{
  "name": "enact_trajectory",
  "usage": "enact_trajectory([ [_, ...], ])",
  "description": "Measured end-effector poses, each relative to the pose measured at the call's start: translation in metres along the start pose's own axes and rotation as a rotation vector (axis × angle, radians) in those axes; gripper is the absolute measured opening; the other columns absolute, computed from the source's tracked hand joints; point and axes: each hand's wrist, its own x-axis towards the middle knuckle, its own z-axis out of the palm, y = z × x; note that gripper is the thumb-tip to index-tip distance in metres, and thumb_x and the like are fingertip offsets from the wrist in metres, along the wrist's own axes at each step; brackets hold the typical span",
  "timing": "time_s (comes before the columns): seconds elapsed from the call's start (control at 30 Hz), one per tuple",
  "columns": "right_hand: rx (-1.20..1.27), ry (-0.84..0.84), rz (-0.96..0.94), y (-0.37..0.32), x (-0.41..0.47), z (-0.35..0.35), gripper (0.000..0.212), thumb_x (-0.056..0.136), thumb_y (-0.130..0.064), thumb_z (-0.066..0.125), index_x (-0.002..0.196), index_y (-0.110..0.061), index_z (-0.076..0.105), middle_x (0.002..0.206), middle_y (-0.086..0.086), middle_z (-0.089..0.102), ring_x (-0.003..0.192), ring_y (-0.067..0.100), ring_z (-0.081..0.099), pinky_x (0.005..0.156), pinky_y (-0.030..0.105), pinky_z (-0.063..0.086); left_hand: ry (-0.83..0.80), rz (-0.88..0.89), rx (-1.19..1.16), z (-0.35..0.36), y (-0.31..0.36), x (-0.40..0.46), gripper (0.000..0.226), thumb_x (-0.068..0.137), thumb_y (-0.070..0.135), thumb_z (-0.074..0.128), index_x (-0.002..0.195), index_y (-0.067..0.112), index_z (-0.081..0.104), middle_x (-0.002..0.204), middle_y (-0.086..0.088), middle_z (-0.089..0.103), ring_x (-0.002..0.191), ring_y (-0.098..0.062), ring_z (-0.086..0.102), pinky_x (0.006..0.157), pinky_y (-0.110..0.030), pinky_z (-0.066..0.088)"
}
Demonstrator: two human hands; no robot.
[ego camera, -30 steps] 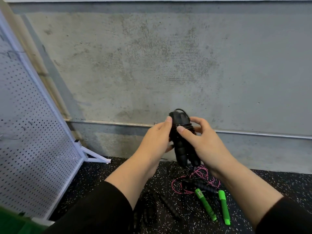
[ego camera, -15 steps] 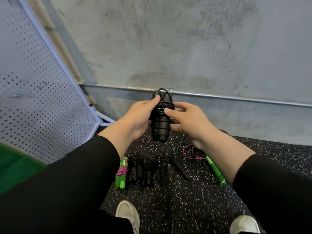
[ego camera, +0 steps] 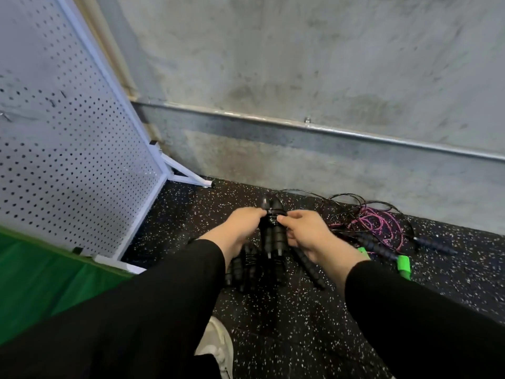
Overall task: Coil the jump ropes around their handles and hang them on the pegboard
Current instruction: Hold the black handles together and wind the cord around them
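Down low over the floor (ego camera: pixel 273 332), both hands hold one black coiled jump rope (ego camera: pixel 273 233): left hand (ego camera: pixel 241 228) and right hand (ego camera: pixel 306 233) each keep a pinching grip on its wound cord, near the pegboard (ego camera: pixel 68 160).

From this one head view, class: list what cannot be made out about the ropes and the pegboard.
- Coiled black rope: motion blur and both hands, left hand and right hand, hide whether its end is tucked.
- Black bundles on the floor: left forearm covers them; count unclear.
- Pegboard: cut off by the frame's left and top edges; hooks too small to tell.
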Motion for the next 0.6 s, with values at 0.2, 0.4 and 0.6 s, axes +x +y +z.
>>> enact_trajectory([
  [0.2, -0.046, 0.003, 0.162, 0.085, 0.051, 0.014, 0.008, 0.097, -0.013, 0.064, 0.094, -0.006, 0.062, 0.075, 0.012, 0.061, 0.062, 0.022, 0.056, 0.058, 0.035, 0.045, 0.018, -0.095, 0.259, 0.022, -0.054, 0.05, 0.029, 0.097, 0.024, 0.052, 0.109, 0.002, 0.067, 0.105, -0.014, 0.067, 0.092, -0.028, 0.06, 0.069, -0.03, 0.041],
  [0.4, -0.233, 0.051, 0.177, 0.133, 0.083, 0.022, 0.053, 0.096, -0.026, 0.067, 0.141, -0.003, 0.052, 0.099, 0.004, 0.064, 0.074, 0.012, 0.053, 0.07, 0.029, 0.047, -0.062, -0.147, 0.391, 0.04, -0.091, 0.085, 0.028, 0.099, 0.018, 0.047, 0.114, 0.005, 0.066, 0.119, -0.017, 0.068, 0.111, -0.032, 0.063, 0.095, -0.037, 0.052],
  [0.6, -0.431, 0.074, 0.124, 0.138, 0.081, 0.027, 0.046, 0.097, -0.03, 0.065, 0.138, -0.01, 0.057, 0.122, 0.004, 0.068, 0.107, 0.018, 0.063, 0.094, 0.031, 0.049, -0.037, -0.162, 0.566, 0.046, -0.104, 0.093, 0.042, 0.102, 0.02, 0.047, 0.142, 0.009, 0.049, 0.146, -0.019, 0.052, 0.132, -0.03, 0.052, 0.104, -0.03, 0.044],
])
